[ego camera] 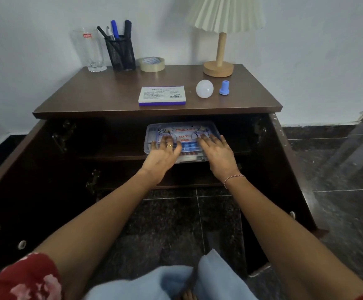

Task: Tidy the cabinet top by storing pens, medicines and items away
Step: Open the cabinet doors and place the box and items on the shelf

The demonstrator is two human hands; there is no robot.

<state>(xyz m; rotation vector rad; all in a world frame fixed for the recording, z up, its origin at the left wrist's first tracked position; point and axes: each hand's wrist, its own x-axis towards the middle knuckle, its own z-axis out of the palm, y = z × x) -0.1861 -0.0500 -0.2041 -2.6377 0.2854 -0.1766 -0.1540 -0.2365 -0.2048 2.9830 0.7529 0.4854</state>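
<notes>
Start at the far left of the desk (pixel 111 94): the glass (pixel 94 50) stands by the wall. Just to its right, the pens (pixel 114 29) are already upright in the mesh pen holder (pixel 121 54), so that part looks settled. The tape roll (pixel 151 64) lies flat just right of the holder. Nearer you, at the middle of the desk, the white-and-blue medicine carton (pixel 162 95) is still out, and I judge it the clearest item left to store. To its right sit a white bulb (pixel 204 89) and a small blue cap-like piece (pixel 224 88), with the lamp (pixel 219 50) behind them. Those two loose bits probably need putting away too.

Below the desk, the cabinet doors stand open and the clear first-aid box (pixel 185 131) rests on the upper shelf (pixel 115 155). Your left hand (pixel 162 156) lies on the left half of the box's lid. Your right hand (pixel 218 154) lies on the right half. Both have fingers spread and straight, pressing rather than gripping. I cannot tell whether the lid is latched.

So you are roughly midway: pens done, box in reach, carton and small items still on top.
</notes>
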